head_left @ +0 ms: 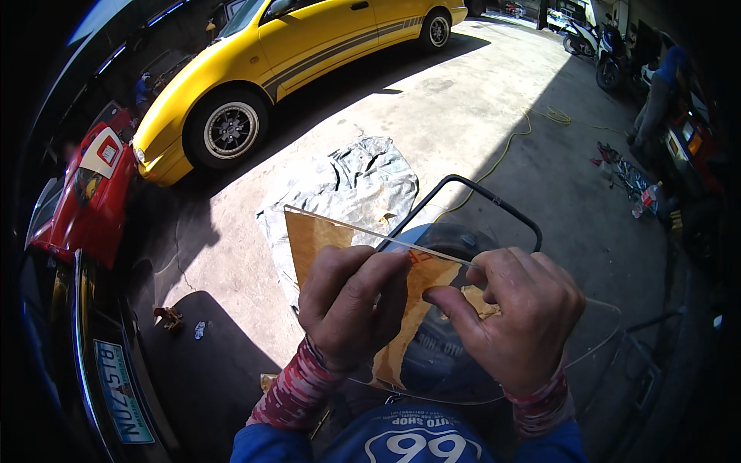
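A clear plastic sheet stands tilted in front of me, its upper edge slanting across the view. Torn brown backing paper covers its left part, with more patches near the middle. My left hand is closed on the upper edge, fingertips pinched at the rim. Further right, my right hand grips the same edge with curled fingers. Its thumb lies across the near face, beside a loose-looking paper patch. The fingertips behind the sheet are partly hidden.
Beyond the sheet are a black tubular frame and a crumpled silvery cover on the concrete. A yellow car stands at the back left, a red vehicle at the left. A yellow cord and tools lie rightward.
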A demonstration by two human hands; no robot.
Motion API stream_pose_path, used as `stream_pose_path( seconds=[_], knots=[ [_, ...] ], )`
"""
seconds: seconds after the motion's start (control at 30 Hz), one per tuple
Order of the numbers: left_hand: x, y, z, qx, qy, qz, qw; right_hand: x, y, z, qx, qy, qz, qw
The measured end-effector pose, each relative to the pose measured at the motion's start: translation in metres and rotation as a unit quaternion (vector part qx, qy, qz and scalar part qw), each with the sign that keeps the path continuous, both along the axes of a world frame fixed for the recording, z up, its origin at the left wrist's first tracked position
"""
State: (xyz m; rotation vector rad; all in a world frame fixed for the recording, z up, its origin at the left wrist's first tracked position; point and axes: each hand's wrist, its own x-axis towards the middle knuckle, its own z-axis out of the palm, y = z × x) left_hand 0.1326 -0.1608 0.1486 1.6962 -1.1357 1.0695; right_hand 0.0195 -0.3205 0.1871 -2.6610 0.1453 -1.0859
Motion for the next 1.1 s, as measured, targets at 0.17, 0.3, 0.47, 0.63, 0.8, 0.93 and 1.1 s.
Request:
stream_pose_path(
  seconds=[0.17, 0.3, 0.47, 0.63, 0.8, 0.93, 1.1],
  knots=[
    [-0.002, 0.002, 0.006, 0.035, 0.009, 0.006, 0.999, -0.003, 0.002, 0.000, -0.011, -0.007, -0.002, 1.000],
    [0.003, 0.000, 0.007, 0.017, 0.020, -0.033, 0.999, 0.000, 0.001, -0.002, -0.003, -0.010, -0.005, 1.000],
    [-0.001, -0.005, 0.002, -0.002, 0.019, -0.001, 1.000, 0.001, -0.002, -0.004, 0.002, -0.013, -0.002, 1.000],
    [-0.002, -0.003, 0.005, 0.029, 0.040, -0.015, 0.999, -0.002, -0.004, -0.005, 0.001, 0.000, -0.009, 1.000],
    [-0.004, -0.002, 0.007, -0.014, 0.083, -0.007, 0.996, 0.001, -0.002, -0.006, 0.004, 0.005, -0.010, 1.000],
    [-0.002, -0.003, 0.012, 0.005, 0.029, 0.000, 1.000, 0.000, -0.001, -0.006, -0.002, 0.004, -0.009, 1.000],
    [-0.008, -0.003, 0.027, 0.065, 0.036, 0.007, 0.997, -0.002, -0.003, -0.006, 0.005, 0.000, -0.007, 1.000]
  ],
)
